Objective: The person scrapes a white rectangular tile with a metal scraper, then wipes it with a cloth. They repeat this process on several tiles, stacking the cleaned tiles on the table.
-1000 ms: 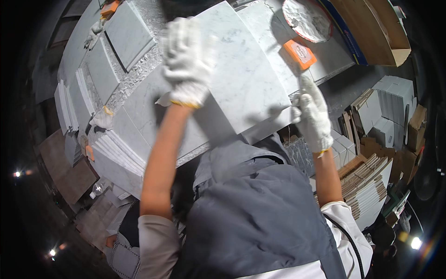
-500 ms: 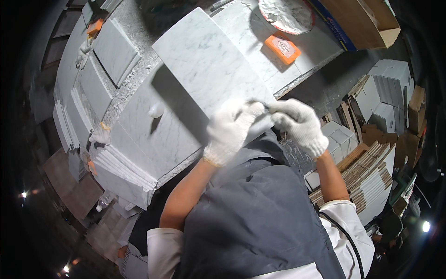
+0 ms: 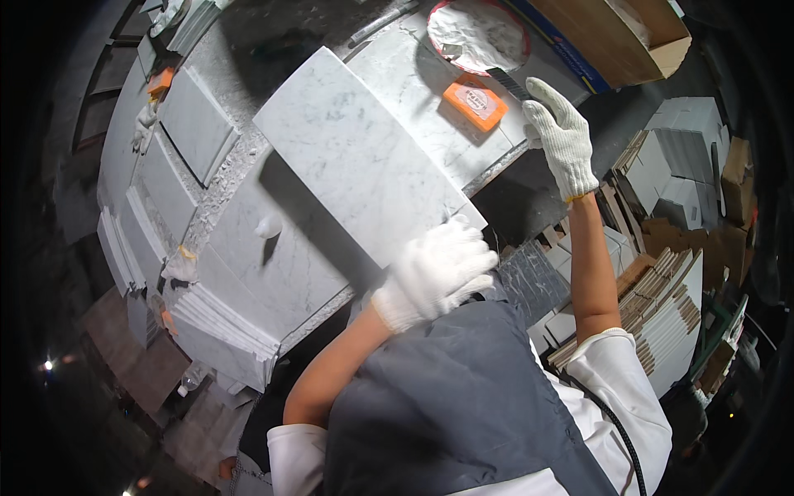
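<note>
A white marble tile (image 3: 364, 149) with grey veins lies raised and slanting in front of me, casting a dark shadow on the slab below. My left hand (image 3: 438, 269), in a white knitted glove, lies across the tile's near end, its slightly blurred fingers pointing right. My right hand (image 3: 562, 140), gloved too, is stretched out at the far right with a thin dark flat strip (image 3: 507, 84) between thumb and fingers. The strip's tip is near a red-rimmed bowl of white powder or paste (image 3: 475, 37) and an orange block with a printed label (image 3: 475, 103).
An open cardboard box (image 3: 637, 45) stands beyond the bowl. A small white rounded thing (image 3: 267, 226) sits on the lower slab (image 3: 289, 256). Stacked tiles (image 3: 223, 331) are at left, beside white gloves (image 3: 145, 128). White boxes (image 3: 691, 149) and tied cardboard-edged stacks (image 3: 653, 314) are at right.
My hands have parted. The right has moved away and up toward the bowl with the dark strip; the left has come down onto the tile's near end. The view has shifted slightly.
</note>
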A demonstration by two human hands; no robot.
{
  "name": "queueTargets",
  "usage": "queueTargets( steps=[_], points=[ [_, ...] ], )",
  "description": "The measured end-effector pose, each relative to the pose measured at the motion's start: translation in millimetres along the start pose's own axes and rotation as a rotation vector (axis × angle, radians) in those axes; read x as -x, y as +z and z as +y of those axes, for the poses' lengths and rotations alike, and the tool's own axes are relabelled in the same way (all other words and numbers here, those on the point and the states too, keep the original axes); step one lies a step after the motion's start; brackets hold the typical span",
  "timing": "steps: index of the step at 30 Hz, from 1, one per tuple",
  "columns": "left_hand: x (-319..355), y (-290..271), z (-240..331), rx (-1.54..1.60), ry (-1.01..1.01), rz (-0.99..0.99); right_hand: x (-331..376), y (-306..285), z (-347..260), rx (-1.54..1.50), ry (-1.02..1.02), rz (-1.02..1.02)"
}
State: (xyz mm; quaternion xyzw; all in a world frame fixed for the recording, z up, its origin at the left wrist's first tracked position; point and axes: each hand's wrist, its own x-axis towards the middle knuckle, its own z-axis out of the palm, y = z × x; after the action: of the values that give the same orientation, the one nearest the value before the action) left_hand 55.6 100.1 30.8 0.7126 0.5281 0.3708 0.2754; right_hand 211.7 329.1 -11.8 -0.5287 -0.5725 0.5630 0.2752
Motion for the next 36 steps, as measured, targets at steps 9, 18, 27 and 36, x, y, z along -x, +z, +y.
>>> queueTargets(
  steps=[9,18,27,36],
  points=[
    [44,-34,-4,-0.309,-0.297,0.133,1,1,17,-0.065,0.083,0.009],
    [31,-4,-14,-0.321,-0.117,0.372,-51,24,12,0.300,-0.213,0.009],
    [-6,-18,5,-0.023,-0.103,-0.137,-77,37,12,0.578,-0.237,0.010],
    [1,-13,-4,-0.107,-0.135,0.142,-88,36,17,0.373,-0.028,-0.072]
  ],
)
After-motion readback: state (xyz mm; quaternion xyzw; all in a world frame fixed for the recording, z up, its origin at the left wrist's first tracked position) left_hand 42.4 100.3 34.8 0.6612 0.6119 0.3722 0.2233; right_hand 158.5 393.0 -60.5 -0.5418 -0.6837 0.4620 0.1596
